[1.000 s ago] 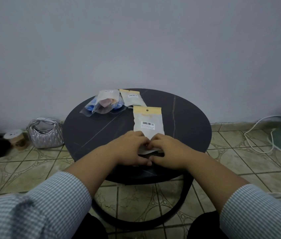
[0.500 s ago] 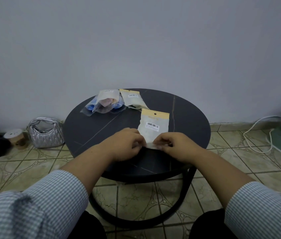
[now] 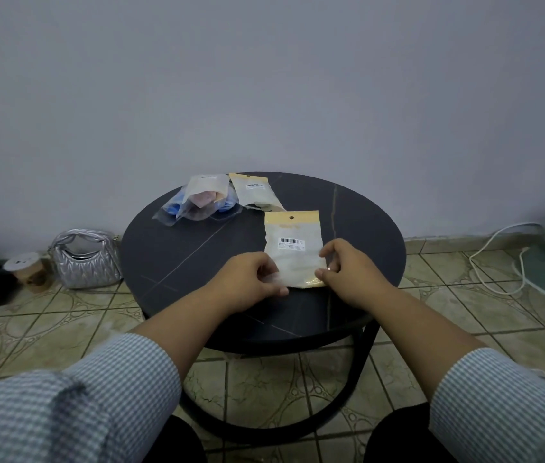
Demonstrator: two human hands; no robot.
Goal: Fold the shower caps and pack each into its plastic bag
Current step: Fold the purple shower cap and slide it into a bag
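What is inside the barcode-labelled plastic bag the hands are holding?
Through the frosted plastic bag with the yellow header only a pale whitish filling shows; whether it is a folded shower cap cannot be told. The left hand and right hand cover its lower corners.

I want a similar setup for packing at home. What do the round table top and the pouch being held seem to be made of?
The table top looks like dark stone or a stone-look slab with a matte finish: thin pale veins cross it. It could be laminate. The pouch, pinched by the left hand and right hand, looks like frosted, slightly glossy plastic film with a yellowish header strip and a barcode sticker.
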